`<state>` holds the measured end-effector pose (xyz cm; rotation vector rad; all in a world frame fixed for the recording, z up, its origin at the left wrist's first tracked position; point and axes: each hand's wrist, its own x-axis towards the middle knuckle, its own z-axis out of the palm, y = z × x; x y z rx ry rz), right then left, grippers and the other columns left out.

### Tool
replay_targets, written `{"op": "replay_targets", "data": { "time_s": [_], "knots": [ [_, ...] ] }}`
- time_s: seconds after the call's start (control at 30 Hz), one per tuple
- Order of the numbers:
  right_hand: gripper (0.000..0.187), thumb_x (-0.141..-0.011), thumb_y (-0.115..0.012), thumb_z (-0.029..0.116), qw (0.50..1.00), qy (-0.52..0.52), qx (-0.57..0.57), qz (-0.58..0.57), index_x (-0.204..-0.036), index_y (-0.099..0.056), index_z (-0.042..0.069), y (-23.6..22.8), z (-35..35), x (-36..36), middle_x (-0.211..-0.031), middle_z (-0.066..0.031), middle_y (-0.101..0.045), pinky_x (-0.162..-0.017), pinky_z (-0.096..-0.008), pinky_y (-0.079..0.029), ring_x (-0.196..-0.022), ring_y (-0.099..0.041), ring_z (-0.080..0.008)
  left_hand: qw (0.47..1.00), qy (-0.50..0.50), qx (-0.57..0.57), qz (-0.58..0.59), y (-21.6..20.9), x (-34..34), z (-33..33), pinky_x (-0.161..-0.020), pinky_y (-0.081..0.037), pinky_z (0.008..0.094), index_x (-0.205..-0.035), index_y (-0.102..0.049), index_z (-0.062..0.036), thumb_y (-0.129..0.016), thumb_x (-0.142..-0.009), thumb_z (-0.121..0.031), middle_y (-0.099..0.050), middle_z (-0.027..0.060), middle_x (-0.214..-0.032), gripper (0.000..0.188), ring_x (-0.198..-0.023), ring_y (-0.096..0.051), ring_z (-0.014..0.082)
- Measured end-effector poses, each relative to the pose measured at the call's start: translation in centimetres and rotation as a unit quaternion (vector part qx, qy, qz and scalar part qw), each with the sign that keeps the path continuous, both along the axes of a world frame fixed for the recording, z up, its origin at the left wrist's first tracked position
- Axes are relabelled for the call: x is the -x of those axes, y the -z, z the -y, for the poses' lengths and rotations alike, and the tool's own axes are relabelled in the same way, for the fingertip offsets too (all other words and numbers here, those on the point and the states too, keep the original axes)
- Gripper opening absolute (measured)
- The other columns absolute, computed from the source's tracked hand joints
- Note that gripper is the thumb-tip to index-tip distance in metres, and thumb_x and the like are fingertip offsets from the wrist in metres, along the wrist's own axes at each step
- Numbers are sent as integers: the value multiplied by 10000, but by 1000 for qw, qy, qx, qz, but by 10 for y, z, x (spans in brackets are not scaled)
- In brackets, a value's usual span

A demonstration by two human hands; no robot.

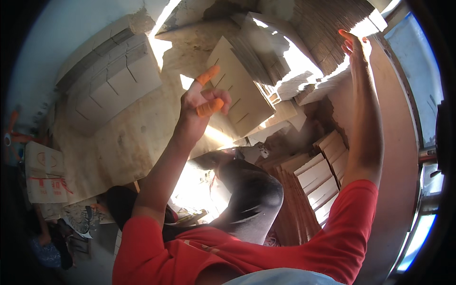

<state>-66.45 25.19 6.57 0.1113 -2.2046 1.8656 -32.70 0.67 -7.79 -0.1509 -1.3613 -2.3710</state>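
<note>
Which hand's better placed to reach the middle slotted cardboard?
Likely the left hand: it looks empty and open, close to the slotted cardboard. The right hand is farther off, near the upper-right stack.

Blue-grey wall [85,28] left; sunlight [219,137] streaking a stained wooden tabletop [123,142]; window [417,243] right.

Patchy, high-contrast light: a mostly dim room cut by harsh sunlight. Glare bleaches the cardboard stack [295,59] at 1 o'clock to pure white, a thin white streak slants at 11, and a blown-out patch flares at 7 beside the dark trousers [249,194]. Bluish panes [411,57] glow at 2 o'clock. The desk [118,135] lies in soft brownish shade toward 9; details at 8 sink into murk. Fisheye distortion bows straight edges toward a black rim.
</note>
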Motion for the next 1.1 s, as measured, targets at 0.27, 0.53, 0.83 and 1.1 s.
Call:
{"op": "replay_targets", "data": {
  "time_s": [0.27,0.53,0.83,1.1],
  "knots": [
    [810,-579,-849,355,997,-66,-13,-30,-1185,-450,-4,13,2,16,-942,-134,-614,-719,-355,-521,-831,-604,-207,997,70,11,-16,-10,97,-5,-718,-459,280,-1359,-270,43,-718,-752,-296,-610,121,-947,827,-763,-574,146],
    [833,-725,-594,665,647,302,-460,-528,-1289,-461,67,-80,-5,-4,-1203,-165,-563,-898,-405,-454,-1098,-551,-285,995,90,-9,-36,-29,165,-29,-855,-458,313,-1322,-293,44,-649,-831,-254,-556,145,-1107,676,-938,-563,172],
    [749,-576,-785,279,759,35,-573,-307,-1216,-520,-7,-119,2,8,-1198,-227,-542,-916,-435,-415,-1098,-516,-349,989,137,-48,37,-58,237,-81,-1009,-382,445,-1354,-249,102,-777,-691,-392,-365,286,-1335,981,-1257,-377,387],
    [605,-497,-835,322,741,1,-454,-494,-920,-620,-52,-94,-50,32,-834,-209,-646,-766,-444,-471,-786,-616,-370,991,111,19,-69,-73,288,-123,-1032,-282,448,-1198,-437,110,-670,-745,-509,-478,184,-1170,802,-1111,-450,274]
  ]
}}
